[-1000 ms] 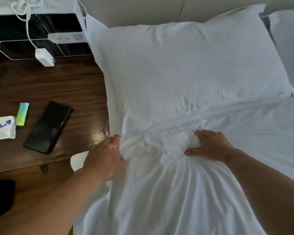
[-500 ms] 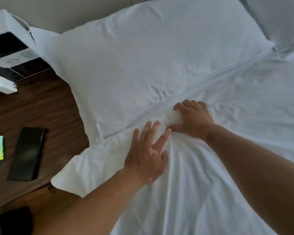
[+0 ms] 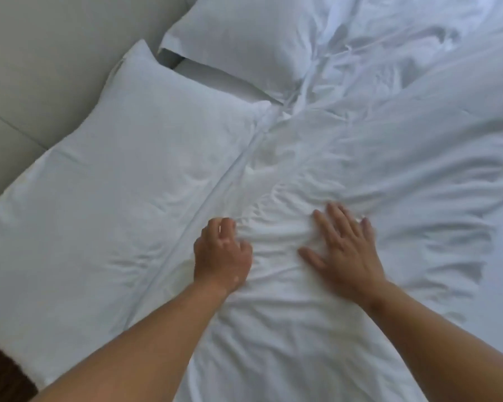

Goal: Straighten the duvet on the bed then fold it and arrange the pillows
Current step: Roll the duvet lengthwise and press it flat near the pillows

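A white duvet (image 3: 346,175) covers the bed, creased around my hands and bunched at the far right. Its top edge runs diagonally along a near white pillow (image 3: 122,181). A second white pillow (image 3: 238,44) lies behind it by the headboard. My left hand (image 3: 221,256) rests on the duvet's edge beside the near pillow, its fingers curled loosely. My right hand (image 3: 343,250) lies flat on the duvet with its fingers spread, a hand's width to the right of the left one.
A padded grey headboard (image 3: 41,68) stands behind the pillows at the upper left. A sliver of dark wooden nightstand (image 3: 0,375) shows at the bottom left corner. The duvet stretches on to the right edge of view.
My view has swung right, off the nightstand. Both hands let go of the bunched duvet edge and slid along it; the right hand now lies flat and spread.
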